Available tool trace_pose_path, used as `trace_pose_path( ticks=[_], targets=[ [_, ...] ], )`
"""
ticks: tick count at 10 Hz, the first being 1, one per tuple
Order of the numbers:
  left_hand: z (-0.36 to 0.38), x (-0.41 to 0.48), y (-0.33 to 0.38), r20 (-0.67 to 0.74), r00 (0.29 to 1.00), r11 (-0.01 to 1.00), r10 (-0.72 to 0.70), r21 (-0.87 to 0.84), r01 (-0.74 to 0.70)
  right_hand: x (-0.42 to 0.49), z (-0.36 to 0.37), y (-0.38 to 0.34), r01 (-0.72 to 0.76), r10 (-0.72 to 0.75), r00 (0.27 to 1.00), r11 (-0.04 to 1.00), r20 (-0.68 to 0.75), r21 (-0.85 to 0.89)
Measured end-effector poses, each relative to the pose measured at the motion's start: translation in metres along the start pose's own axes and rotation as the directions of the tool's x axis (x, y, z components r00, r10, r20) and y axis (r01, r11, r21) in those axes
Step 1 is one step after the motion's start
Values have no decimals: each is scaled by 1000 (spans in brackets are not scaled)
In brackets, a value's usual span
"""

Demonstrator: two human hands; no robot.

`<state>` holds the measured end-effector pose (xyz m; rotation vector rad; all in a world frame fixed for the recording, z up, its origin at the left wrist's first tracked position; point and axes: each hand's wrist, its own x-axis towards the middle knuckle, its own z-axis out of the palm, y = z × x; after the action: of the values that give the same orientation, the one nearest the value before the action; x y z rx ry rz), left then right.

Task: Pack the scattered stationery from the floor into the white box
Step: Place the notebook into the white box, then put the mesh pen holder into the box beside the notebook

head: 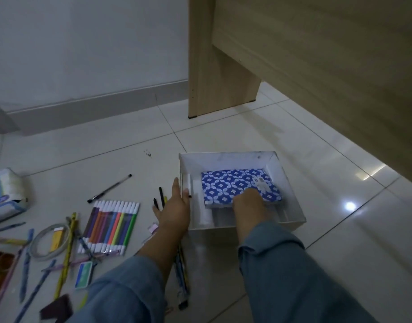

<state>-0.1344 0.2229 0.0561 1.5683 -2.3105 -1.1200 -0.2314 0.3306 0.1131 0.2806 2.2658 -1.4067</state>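
Most of the stationery lies loose at the left of the floor [130, 155]: patterned pencils [65, 259], a sleeve of coloured markers [109, 227] and, just beyond it, a black pen [109, 188]. None of these is packed yet. Next comes the left hand [174, 208], its grip fully open and holding nothing, fingers straight and the palm flat against the outer left wall of the white box [226, 159], seemingly bracing it. Inside the box the blue patterned notebook [235, 185] lies flat toward the right side. The right hand [248, 200] rests on the notebook's near edge. Its fingers are hidden past the knuckles, so I cannot tell whether that grip pinches the notebook or only presses it down. The step in hand looks like seating the notebook, an early one in the task. The next move likely calls for freeing the right hand and reaching left for the markers or pens, which should fit in the space beside the notebook.
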Motion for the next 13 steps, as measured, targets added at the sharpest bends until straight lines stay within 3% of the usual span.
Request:
trace_pose_path(
  ticks=[1, 2, 3, 4, 5, 6, 7, 8, 10, 11, 12, 13],
  targets=[
    [2, 0, -2, -25, 1000, 1000, -2, 5, 2, 20, 7, -3, 42, 77, 986, 737, 146, -675],
    [4, 0, 0, -64, 998, 1000, -12, -14, 11, 45, 21, -1, 51, 49, 989, 779, 142, -626],
    [4, 0, 1, -86, 996, 997, -10, -81, 3, 54, 37, -11, -88, 59, 994, 925, -89, -370],
    [1, -2, -1, -64, 998, 986, -6, -168, -5, 58, 58, -9, 306, -264, 952, 773, 157, -555],
    [0, -4, -1, -53, 998, 978, -14, -211, 2, 48, 70, 6, 520, -227, 851, 482, 473, -705],
    [2, -4, -2, -71, 997, 977, -14, -213, -2, 51, 78, 21, 502, -39, 854, 325, 519, -801],
    [2, -3, -3, -75, 997, 977, -18, -211, 1, 54, 83, 20, 500, -17, 856, 285, 517, -818],
    [1, -3, -2, -71, 997, 976, -26, -219, 10, 60, 88, 25, 455, -18, 878, 335, 477, -825],
    [-5, -4, -4, 38, 999, 967, -3, -256, 13, 65, 79, 22, 517, -60, 843, 369, 535, -772],
    [-21, -4, -12, 130, 984, 889, 122, -456, -50, 46, 81, 12, 535, -345, 842, 635, 415, -558],
    [-43, -6, -26, 78, 992, 889, 96, -454, -50, 11, 100, -2, 615, -555, 787, 736, 270, -281],
    [-70, -4, -51, -137, 990, 882, -42, -471, -28, -29, 130, -13, 770, -711, 638, 597, 296, -227]
  ],
)
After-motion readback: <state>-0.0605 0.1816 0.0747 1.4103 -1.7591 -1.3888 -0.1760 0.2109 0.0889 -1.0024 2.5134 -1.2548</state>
